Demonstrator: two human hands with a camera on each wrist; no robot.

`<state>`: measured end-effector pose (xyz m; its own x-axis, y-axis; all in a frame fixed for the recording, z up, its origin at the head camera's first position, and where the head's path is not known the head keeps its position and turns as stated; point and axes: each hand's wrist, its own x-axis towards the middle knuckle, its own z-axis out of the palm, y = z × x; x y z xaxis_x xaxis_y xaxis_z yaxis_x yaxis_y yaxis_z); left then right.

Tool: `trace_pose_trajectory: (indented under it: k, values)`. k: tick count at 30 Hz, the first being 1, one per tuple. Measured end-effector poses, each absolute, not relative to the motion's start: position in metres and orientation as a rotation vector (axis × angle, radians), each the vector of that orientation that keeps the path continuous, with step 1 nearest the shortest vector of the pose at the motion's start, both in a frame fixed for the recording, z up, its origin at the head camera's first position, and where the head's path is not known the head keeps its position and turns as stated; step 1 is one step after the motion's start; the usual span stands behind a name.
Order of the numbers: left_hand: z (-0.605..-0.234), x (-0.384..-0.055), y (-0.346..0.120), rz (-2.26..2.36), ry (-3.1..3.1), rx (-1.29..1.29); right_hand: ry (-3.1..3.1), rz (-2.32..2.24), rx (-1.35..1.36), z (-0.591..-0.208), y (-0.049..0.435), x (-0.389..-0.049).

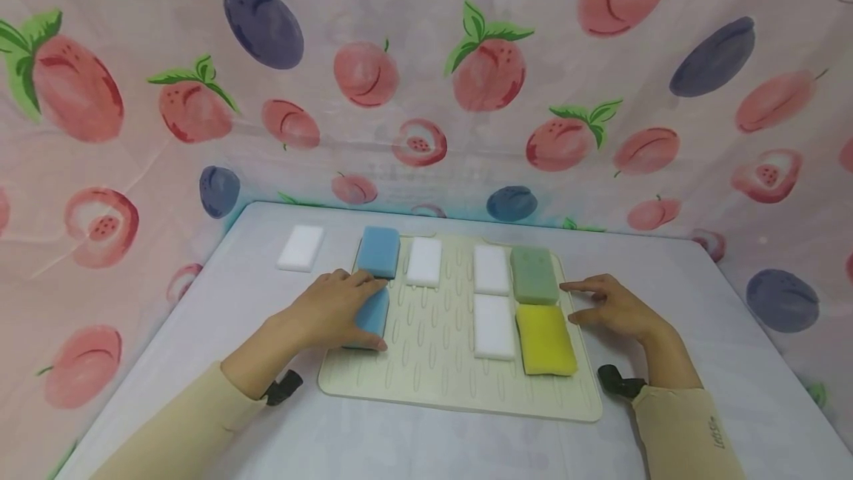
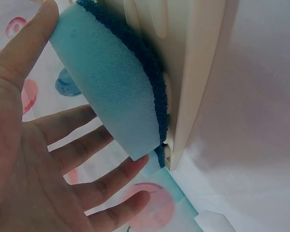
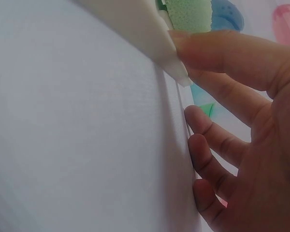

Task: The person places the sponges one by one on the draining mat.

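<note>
My left hand lies over the nearer blue sponge on a cream ridged mat. In the left wrist view its thumb and fingers span that sponge end to end, above a dark blue scouring layer. Just beyond is another blue sponge. My right hand is at the mat's right edge, its thumb touching the rim in the right wrist view. The other fingers are bent loosely and hold nothing. Closest to it on the mat are a green sponge and a yellow sponge.
Three white sponge blocks lie on the mat: one near the far blue sponge, another beside the green one, the last beside the yellow. A further white block lies on the white tablecloth. Behind hangs a fruit-print curtain.
</note>
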<state>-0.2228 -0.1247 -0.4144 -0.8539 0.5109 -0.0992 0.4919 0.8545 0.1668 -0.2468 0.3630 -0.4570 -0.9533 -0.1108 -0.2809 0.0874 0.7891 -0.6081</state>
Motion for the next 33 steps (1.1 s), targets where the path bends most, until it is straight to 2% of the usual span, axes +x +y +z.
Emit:
trace_pose_trajectory:
  k: [33]
  values:
    - [-0.4118, -0.2212, -0.1251, 0.230, 2.873, 0.770, 2.681, -0.917, -0.007, -0.4586, 0.3646, -0.2484]
